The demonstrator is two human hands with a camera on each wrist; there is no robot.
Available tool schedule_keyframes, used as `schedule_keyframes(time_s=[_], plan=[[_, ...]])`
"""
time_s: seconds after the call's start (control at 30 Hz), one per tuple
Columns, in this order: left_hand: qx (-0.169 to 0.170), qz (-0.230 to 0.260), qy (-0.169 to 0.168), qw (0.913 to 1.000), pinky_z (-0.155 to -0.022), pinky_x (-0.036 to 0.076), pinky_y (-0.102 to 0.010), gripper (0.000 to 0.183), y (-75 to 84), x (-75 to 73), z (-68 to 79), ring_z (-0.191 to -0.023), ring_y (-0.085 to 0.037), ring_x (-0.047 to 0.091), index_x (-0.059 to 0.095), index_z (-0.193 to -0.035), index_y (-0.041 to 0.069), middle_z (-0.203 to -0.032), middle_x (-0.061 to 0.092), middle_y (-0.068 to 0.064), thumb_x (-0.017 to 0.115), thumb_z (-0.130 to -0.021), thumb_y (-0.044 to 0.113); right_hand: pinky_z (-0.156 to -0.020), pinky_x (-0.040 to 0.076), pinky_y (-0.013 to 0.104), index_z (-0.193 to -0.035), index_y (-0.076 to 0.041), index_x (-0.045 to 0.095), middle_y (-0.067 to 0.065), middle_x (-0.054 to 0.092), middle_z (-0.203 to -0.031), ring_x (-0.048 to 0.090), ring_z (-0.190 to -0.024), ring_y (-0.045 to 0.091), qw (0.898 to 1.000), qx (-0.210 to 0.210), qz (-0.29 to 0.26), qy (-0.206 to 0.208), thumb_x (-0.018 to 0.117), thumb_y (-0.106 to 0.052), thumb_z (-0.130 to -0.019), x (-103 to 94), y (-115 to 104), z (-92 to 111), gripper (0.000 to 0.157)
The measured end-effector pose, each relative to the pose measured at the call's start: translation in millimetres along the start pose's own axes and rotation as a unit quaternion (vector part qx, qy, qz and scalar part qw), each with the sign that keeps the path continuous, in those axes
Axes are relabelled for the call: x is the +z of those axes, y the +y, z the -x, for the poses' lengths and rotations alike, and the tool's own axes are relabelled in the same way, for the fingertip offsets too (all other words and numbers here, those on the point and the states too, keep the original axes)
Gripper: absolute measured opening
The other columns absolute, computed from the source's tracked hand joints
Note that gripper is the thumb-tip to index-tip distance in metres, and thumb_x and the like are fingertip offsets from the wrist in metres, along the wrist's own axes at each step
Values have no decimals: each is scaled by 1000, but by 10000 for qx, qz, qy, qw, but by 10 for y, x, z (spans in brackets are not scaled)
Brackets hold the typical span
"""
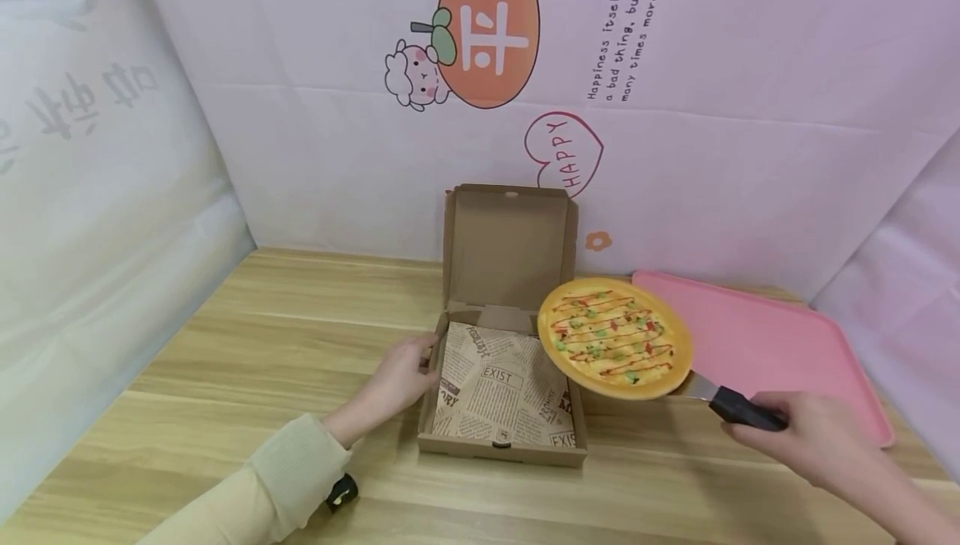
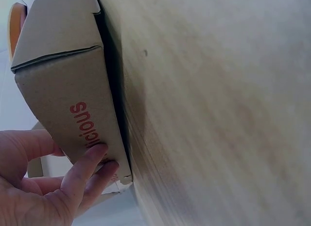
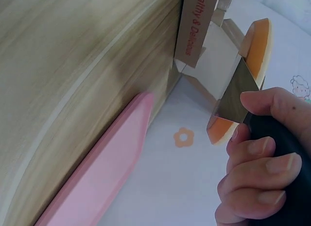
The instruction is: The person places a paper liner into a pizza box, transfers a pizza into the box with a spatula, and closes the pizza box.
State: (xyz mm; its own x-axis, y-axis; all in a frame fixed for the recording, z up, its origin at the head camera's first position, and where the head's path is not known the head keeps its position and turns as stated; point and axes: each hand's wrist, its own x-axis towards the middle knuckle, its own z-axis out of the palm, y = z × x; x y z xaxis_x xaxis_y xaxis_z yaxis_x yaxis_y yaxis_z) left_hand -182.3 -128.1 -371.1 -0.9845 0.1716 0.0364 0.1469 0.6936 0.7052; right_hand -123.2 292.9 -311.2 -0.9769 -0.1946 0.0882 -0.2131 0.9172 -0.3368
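Observation:
A small pizza (image 1: 615, 337) with green and red bits and red sauce lines rides on the metal blade of a spatula (image 3: 238, 92). My right hand (image 1: 813, 437) grips the spatula's black handle, the thumb (image 3: 272, 102) lying along its top near the blade. The pizza is raised above the table and overlaps the right edge of an open cardboard pizza box (image 1: 502, 453) in the head view. Printed paper (image 1: 498, 387) lines the box, whose lid (image 1: 510, 245) stands upright. At the box's left wall, my left hand (image 1: 397, 378) pinches the cardboard, fingers outside and thumb over the edge.
A pink tray (image 1: 780, 353) lies on the wooden table (image 1: 300, 320) at the back right, behind the right hand. A small black object (image 1: 342, 492) sits beside the left sleeve. Printed cloth (image 1: 337, 153) hangs along the back and sides.

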Motion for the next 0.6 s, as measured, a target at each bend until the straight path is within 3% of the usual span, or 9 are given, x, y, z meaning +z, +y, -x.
schedule_keyframes(time_s=[0.43,0.6], plan=[[11,-2,18,10000,-50,48,-18,57,1,-2,4,-95,-31,57,42,-128,-10,-128,45,-28,60,-74,-7,-39,30,20,-65,-21,55,-11,41,-49,36,-41,4,9998,2,-91,-170,72,-33,-74,67,-166,-79,22],[-16,-21,0,10000,-51,49,-18,58,7,-2,7,-92,-30,58,42,-129,-10,-128,45,-28,61,-74,-6,-41,30,20,-69,-20,59,-9,46,-53,36,-44,5,9998,-52,-53,-207,72,-33,-73,96,-217,-104,19]])
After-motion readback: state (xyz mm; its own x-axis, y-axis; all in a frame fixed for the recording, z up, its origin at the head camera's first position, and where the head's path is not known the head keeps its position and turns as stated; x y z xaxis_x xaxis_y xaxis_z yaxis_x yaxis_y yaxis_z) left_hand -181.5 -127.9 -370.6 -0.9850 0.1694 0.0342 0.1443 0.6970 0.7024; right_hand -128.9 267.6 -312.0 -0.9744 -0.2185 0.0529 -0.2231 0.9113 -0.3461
